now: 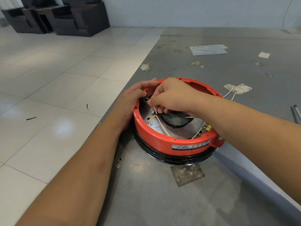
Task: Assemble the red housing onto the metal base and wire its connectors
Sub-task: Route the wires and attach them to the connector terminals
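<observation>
Grey metal desk (228, 185), scuffed, tape scraps on it; white tiled floor (48, 79) left of it. Red housing (162, 144), a round ring, sits near the desk's left edge on a black rim (171, 159); white-and-red label on the housing's near wall. Metal base (179, 129) shows inside the housing, with a dark round opening near its middle. Left hand (130, 101) wraps the housing's left-far rim, fingers curled over the edge, gripping it. Right hand (171, 95) reaches in over the housing from the right, fingertips pinching a white wire (154, 110) just inside the left wall. More white wires (163, 128) cross the base, yellow-tipped connectors (207, 127) at the housing's right inner side. Two loose white wires (229, 92) lie just right of the housing. Clear plastic bag (207, 49) well beyond the housing. Two pens (296, 113) far right of the housing, cut off by the frame edge.
</observation>
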`<act>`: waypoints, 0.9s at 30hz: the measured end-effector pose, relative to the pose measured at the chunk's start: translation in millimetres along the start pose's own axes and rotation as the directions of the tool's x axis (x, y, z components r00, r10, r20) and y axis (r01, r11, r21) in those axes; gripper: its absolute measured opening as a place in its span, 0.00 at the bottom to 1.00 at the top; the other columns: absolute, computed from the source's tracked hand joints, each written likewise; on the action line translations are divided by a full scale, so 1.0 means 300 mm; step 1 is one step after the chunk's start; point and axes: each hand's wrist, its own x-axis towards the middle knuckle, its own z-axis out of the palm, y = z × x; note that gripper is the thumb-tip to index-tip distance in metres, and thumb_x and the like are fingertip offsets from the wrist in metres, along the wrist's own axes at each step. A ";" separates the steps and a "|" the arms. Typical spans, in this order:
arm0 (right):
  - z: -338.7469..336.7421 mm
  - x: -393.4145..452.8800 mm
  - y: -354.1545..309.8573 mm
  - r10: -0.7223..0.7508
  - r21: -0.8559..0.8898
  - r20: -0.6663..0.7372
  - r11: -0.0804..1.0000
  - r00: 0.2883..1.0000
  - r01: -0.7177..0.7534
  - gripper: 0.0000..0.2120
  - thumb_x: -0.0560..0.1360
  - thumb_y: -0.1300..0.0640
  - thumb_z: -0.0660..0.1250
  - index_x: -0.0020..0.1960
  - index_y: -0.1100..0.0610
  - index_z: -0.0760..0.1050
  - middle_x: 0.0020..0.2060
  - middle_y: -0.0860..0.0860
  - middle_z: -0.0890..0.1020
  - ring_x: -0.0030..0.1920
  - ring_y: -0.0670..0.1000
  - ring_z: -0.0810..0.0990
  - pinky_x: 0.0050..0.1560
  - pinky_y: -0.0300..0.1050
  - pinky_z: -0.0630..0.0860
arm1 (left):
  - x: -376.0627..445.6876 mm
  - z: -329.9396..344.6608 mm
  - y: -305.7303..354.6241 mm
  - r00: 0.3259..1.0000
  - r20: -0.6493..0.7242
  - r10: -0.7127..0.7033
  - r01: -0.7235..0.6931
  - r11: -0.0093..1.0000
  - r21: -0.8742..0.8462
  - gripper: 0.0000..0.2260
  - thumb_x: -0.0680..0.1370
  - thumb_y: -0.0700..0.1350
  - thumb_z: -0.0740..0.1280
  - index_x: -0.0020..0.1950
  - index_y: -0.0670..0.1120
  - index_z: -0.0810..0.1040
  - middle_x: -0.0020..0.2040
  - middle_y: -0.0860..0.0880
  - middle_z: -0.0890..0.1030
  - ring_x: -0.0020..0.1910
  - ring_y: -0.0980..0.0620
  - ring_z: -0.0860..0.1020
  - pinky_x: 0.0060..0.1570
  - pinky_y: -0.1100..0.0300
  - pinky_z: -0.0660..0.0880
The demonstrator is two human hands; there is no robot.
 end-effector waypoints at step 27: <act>0.016 0.017 -0.027 0.198 0.159 0.081 0.965 0.977 -0.208 0.07 0.75 0.60 0.70 0.38 0.59 0.80 0.25 0.52 0.80 0.24 0.48 0.74 0.27 0.37 0.71 | -0.002 0.019 0.015 0.998 -0.046 -0.044 0.044 0.999 0.010 0.20 0.80 0.31 0.53 0.58 0.44 0.83 0.60 0.57 0.85 0.63 0.56 0.82 0.58 0.62 0.79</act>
